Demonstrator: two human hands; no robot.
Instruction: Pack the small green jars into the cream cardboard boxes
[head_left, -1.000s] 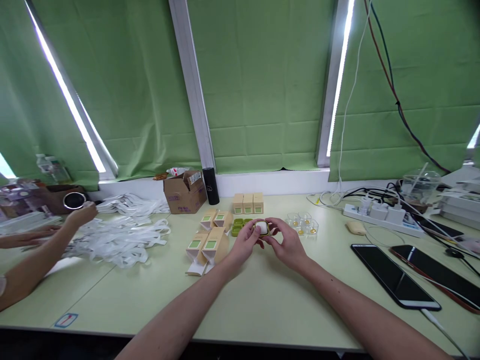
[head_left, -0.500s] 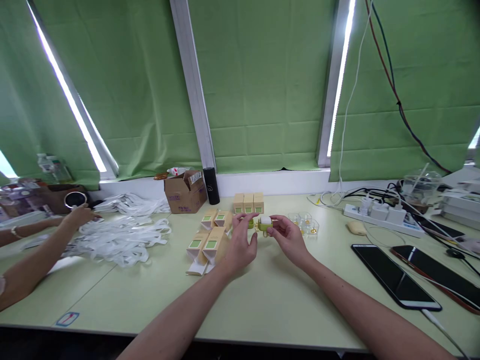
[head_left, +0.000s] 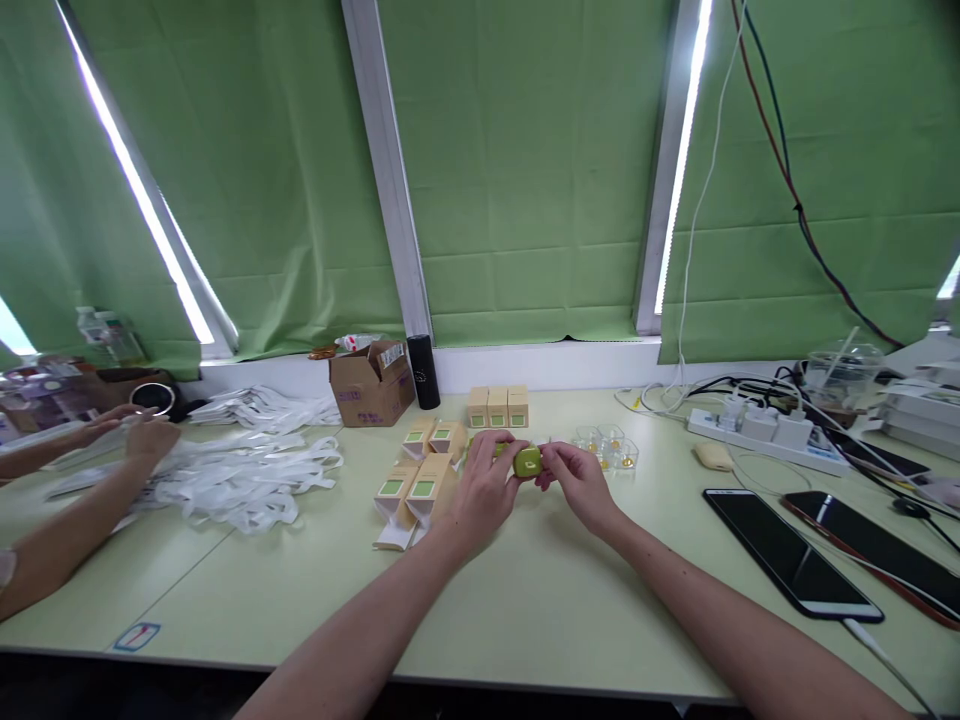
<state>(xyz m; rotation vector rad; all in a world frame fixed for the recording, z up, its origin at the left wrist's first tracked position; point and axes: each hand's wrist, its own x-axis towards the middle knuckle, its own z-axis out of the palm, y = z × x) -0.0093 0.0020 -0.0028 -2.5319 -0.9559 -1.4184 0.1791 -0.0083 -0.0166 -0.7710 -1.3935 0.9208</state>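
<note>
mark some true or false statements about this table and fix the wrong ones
1. The left hand and right hand meet around a small green case. True.
2. The white straps lie at the far right of the table. False: they lie on the left side.
3. The black cylinder stands just right of the open cardboard box. True.
4. The white-edged phone lies face down. False: its screen faces up.
5. Three small tan boxes stand side by side toward the back. True.
</note>
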